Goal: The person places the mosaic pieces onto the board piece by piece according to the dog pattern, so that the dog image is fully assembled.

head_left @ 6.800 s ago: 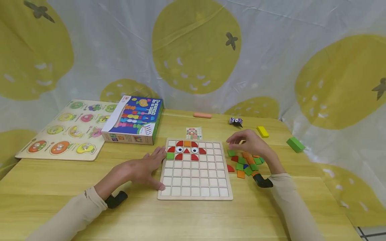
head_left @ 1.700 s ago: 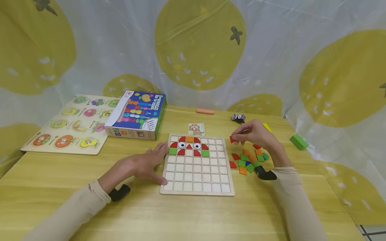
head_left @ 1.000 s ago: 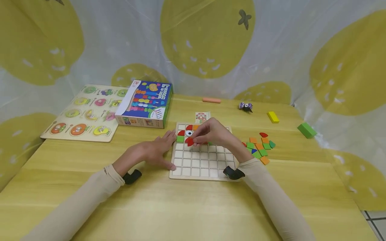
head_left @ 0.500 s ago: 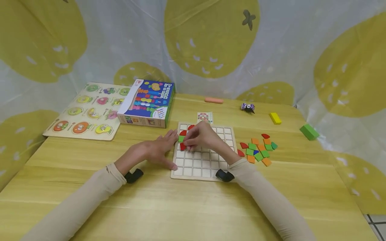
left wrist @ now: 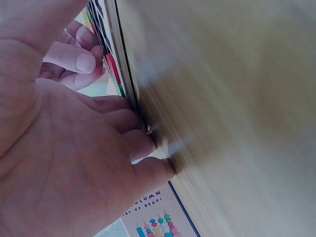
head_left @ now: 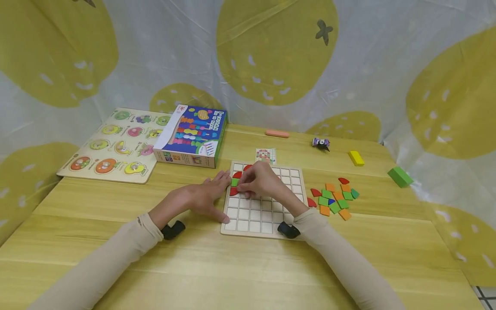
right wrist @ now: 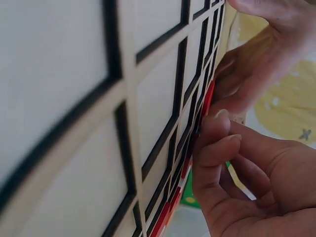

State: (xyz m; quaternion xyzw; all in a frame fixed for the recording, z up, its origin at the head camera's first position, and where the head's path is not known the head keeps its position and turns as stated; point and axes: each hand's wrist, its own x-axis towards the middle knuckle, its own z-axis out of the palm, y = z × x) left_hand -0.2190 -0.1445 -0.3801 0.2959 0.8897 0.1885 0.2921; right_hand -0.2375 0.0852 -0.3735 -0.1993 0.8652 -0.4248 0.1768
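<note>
A wooden grid board (head_left: 267, 215) lies on the table, with red, green and orange pieces in its top rows. My left hand (head_left: 217, 193) lies flat on the table, fingers against the board's left edge (left wrist: 116, 39). My right hand (head_left: 240, 188) is over the board's upper left, its curled fingertips pinching a red piece (head_left: 234, 191) at a cell under the green square (head_left: 234, 182). In the right wrist view the fingertips (right wrist: 215, 131) press against the red pieces on the board (right wrist: 148, 98). A pile of loose red, green and orange pieces (head_left: 333, 196) sits right of the board.
A blue game box (head_left: 191, 135) and a fruit peg puzzle (head_left: 112, 144) lie at the back left. A small pattern card (head_left: 265, 156) sits behind the board. A pink bar (head_left: 277, 133), a small wrapped thing (head_left: 320, 143), a yellow block (head_left: 355, 158) and a green block (head_left: 400, 176) lie at the back right.
My right hand brought a red piece from the pile at the right across to the board's left side and lowered it. My left hand stayed at the board's edge.
</note>
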